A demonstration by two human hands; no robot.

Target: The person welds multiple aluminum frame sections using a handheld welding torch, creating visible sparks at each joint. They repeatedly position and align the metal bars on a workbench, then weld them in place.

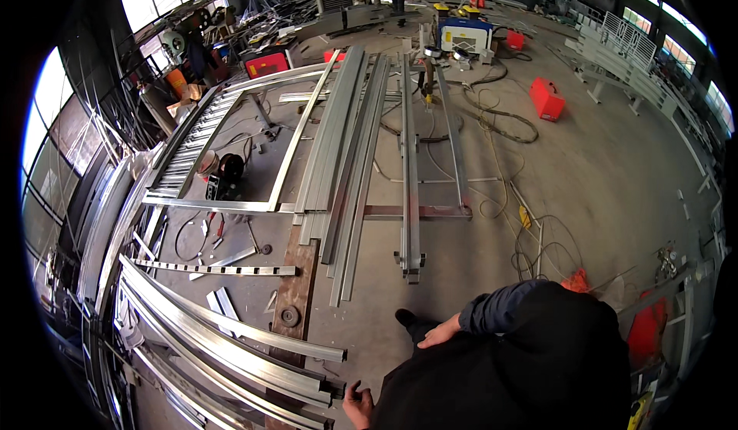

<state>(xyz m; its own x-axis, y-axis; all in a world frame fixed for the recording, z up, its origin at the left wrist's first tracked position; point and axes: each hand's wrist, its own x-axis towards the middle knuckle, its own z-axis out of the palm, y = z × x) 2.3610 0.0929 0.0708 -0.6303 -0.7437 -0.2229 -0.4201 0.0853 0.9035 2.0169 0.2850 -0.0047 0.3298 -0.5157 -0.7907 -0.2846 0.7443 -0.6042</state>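
Roughly at the lower edge of the view, the left grip (pixel 357 405) is just beside the near ends of the silver metal profiles (pixel 238 361), with its fingers loosely curled and a gap left between them. It appears to hold nothing, though whether a fingertip touches a profile end I cannot tell. The right grip (pixel 440 332) lies flattened on the person's dark-clothed leg, fingers closed around nothing, well apart from the metal.

The profiles lie to the left of the left grip, side by side, running away toward the upper left and crossing over a brown beam (pixel 305 280). On that beam, just beyond the profiles, sits a round disc (pixel 290 316). Further off, a perforated bar (pixel 215 268) reaches the beam too.

Past these, a second stack of long grey profiles (pixel 338 130) rests across a large metal frame (pixel 215 205), its near ends pointing toward the person. To the right of the stack stretches a separate rail (pixel 410 161). A dark shoe (pixel 404 318) stands on the floor (pixel 477 253) between that rail and the right grip. Loose cables (pixel 503 134) sprawl over the floor to the right, near a red box (pixel 546 99).
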